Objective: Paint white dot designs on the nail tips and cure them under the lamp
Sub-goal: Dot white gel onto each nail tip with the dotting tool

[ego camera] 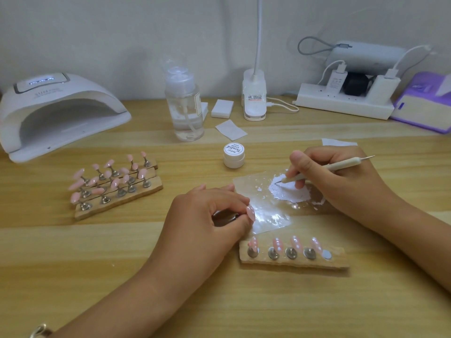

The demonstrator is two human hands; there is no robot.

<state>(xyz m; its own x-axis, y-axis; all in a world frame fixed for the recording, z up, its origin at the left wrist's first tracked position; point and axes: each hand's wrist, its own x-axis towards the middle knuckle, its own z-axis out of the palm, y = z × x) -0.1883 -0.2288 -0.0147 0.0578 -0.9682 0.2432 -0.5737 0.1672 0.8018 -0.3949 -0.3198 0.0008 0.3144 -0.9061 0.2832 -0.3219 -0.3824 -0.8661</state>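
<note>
My right hand (341, 178), in the right middle of the frame, holds a thin dotting tool (341, 166) like a pen, thumb and fingers curled round it. Its tip touches a puddle of white paint (289, 190) spread on a clear plastic sheet (266, 215) that lies flat on the wooden table (122, 264).

My left hand (202, 215), at the centre, pinches a small metal stand between thumb and fingertips. One pink nail tip (251, 212) sits on the stand's end, over the near left edge of the sheet. I cannot tell if this tip has any dots.

Just below the sheet, at lower right of centre, lies a wooden strip (340, 261) with four pink nail tips (296, 242) on stands, each showing white dots. One round slot (326, 254) at its right end has no stand.

At left of centre, three more wooden strips (117, 203) lie side by side, carrying plain pink tips. The white curing lamp (58, 113) stands in the upper left, its display lit. A small white paint jar (233, 155) with its lid on stands just above the sheet, and a clear pump bottle (184, 111) stands behind it.
</note>
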